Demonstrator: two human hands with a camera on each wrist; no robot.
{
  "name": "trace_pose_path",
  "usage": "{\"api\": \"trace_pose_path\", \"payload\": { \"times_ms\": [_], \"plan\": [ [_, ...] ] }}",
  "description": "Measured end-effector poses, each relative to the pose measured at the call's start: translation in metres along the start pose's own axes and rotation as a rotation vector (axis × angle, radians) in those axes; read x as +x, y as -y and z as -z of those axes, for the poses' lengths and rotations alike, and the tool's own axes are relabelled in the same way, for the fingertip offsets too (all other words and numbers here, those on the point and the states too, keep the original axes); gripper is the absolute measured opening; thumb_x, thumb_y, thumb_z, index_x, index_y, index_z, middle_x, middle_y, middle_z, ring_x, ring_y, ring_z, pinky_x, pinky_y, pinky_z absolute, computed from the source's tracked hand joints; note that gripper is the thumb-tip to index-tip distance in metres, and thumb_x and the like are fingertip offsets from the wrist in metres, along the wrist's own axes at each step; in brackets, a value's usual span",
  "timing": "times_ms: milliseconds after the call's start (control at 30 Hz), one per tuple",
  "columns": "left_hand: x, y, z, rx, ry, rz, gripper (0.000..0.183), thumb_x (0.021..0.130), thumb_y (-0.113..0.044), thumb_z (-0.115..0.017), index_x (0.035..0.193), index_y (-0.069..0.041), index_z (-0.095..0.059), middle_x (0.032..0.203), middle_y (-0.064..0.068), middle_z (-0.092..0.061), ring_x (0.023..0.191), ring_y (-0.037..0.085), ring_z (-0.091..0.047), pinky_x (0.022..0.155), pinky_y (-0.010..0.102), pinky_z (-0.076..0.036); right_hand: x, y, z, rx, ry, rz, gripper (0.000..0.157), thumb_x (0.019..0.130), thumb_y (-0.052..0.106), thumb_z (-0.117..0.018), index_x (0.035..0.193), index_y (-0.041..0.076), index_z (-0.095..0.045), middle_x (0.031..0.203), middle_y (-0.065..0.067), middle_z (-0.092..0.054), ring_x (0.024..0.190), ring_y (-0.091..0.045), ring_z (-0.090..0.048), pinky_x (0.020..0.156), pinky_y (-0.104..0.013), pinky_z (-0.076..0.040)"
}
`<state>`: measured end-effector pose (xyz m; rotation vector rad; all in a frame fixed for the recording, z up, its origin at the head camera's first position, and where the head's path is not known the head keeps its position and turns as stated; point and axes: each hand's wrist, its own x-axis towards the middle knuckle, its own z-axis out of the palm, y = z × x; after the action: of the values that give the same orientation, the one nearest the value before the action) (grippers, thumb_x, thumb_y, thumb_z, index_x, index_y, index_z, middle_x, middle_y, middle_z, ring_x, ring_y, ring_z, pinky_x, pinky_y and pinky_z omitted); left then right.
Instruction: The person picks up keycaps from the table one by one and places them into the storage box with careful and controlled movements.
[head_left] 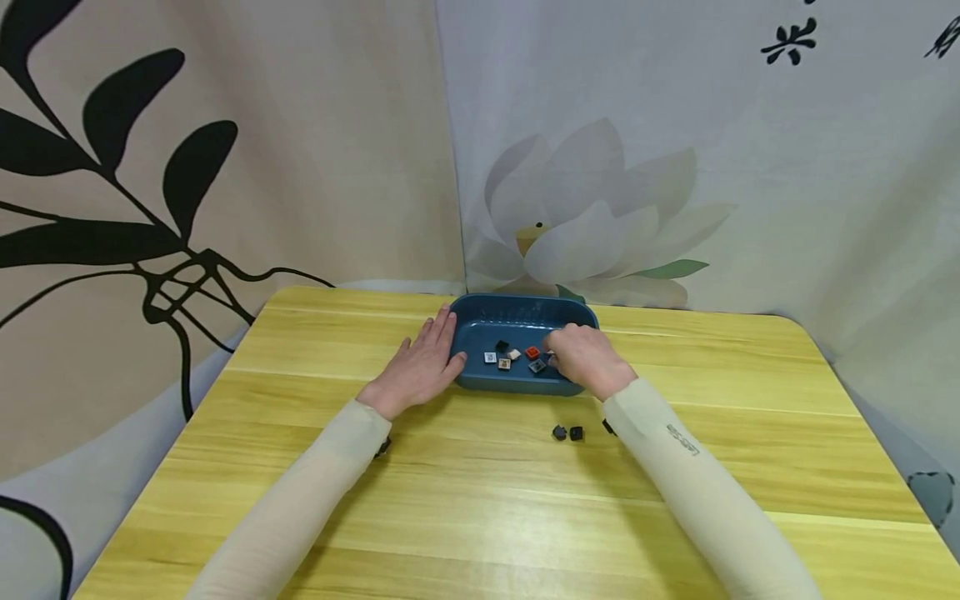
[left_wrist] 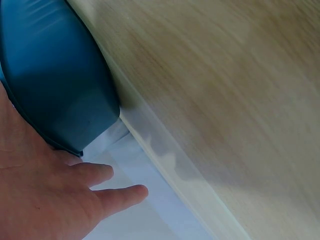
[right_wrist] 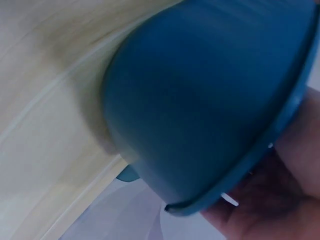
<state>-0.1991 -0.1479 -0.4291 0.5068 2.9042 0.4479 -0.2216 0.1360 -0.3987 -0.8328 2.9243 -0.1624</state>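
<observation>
A blue tray [head_left: 480, 385] stands at the table's far edge. My left hand [head_left: 422, 364] lies along its left end, fingers straight and thumb at the near rim; the left wrist view shows this hand [left_wrist: 45, 195] against the tray wall [left_wrist: 60, 75]. Over the right end, my right hand [head_left: 587, 357] reaches inside with curled fingers, pinching a small pale piece mostly hidden by them. Beside it lie a grey square piece [head_left: 537, 366] and a red one [head_left: 532, 352]. White pieces [head_left: 491, 357] and a black piece [head_left: 502, 345] sit farther left.
Two small black pieces [head_left: 567, 433] lie on the wooden table [head_left: 480, 500] in front of the tray. Another black piece [head_left: 609, 427] shows by the right sleeve. A printed curtain [head_left: 360, 167] hangs right behind the table.
</observation>
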Motion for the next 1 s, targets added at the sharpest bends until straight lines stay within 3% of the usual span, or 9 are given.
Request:
{"api": "trace_pose_path", "payload": {
  "times_ms": [200, 433, 533, 733, 1000],
  "plan": [
    [-0.001, -0.001, 0.001, -0.002, -0.001, 0.000, 0.076, 0.110, -0.048, -0.031, 0.166, -0.003, -0.003, 0.173, 0.010, 0.008, 0.158, 0.036, -0.007, 0.119, 0.067, -0.020, -0.017, 0.005, 0.008, -0.026, -0.096, 0.036, 0.024, 0.097, 0.019, -0.076, 0.118, 0.007, -0.078, 0.105, -0.008, -0.078, 0.080, -0.021, -0.072, 0.072, -0.038, -0.060],
    [0.000, 0.000, 0.000, 0.002, 0.001, -0.001, 0.077, 0.110, -0.048, -0.031, 0.166, -0.004, -0.003, 0.173, 0.010, 0.008, 0.158, 0.036, -0.007, 0.119, 0.067, -0.021, -0.049, 0.009, 0.008, -0.088, -0.357, 0.065, 0.026, 0.095, 0.025, -0.077, 0.115, 0.007, -0.079, 0.098, -0.005, -0.077, 0.080, -0.023, -0.071, 0.069, -0.040, -0.057],
    [0.000, 0.000, -0.001, 0.000, -0.002, -0.004, 0.077, 0.110, -0.048, -0.030, 0.166, -0.004, -0.003, 0.173, 0.009, 0.008, 0.158, 0.037, -0.008, 0.119, 0.067, -0.021, -0.064, 0.010, 0.007, -0.068, -0.424, 0.066, 0.026, 0.097, 0.026, -0.076, 0.115, 0.007, -0.079, 0.098, -0.004, -0.077, 0.082, -0.023, -0.071, 0.072, -0.042, -0.056],
    [0.000, 0.001, -0.001, -0.009, -0.012, -0.007, 0.076, 0.110, -0.048, -0.031, 0.166, -0.003, -0.004, 0.174, 0.010, 0.007, 0.158, 0.037, -0.009, 0.119, 0.066, -0.023, -0.087, 0.012, 0.004, -0.019, -0.467, 0.097, 0.023, 0.096, 0.021, -0.077, 0.114, 0.008, -0.079, 0.105, -0.005, -0.077, 0.092, -0.025, -0.074, 0.077, -0.047, -0.057],
    [-0.001, 0.001, -0.001, -0.007, -0.013, -0.010, 0.076, 0.110, -0.048, -0.031, 0.166, -0.003, -0.004, 0.174, 0.010, 0.007, 0.158, 0.037, -0.009, 0.118, 0.067, -0.023, -0.109, 0.010, -0.008, -0.012, -0.460, 0.141, 0.023, 0.094, 0.019, -0.078, 0.113, 0.007, -0.079, 0.106, -0.006, -0.077, 0.093, -0.026, -0.074, 0.079, -0.048, -0.058]
  ]
}}
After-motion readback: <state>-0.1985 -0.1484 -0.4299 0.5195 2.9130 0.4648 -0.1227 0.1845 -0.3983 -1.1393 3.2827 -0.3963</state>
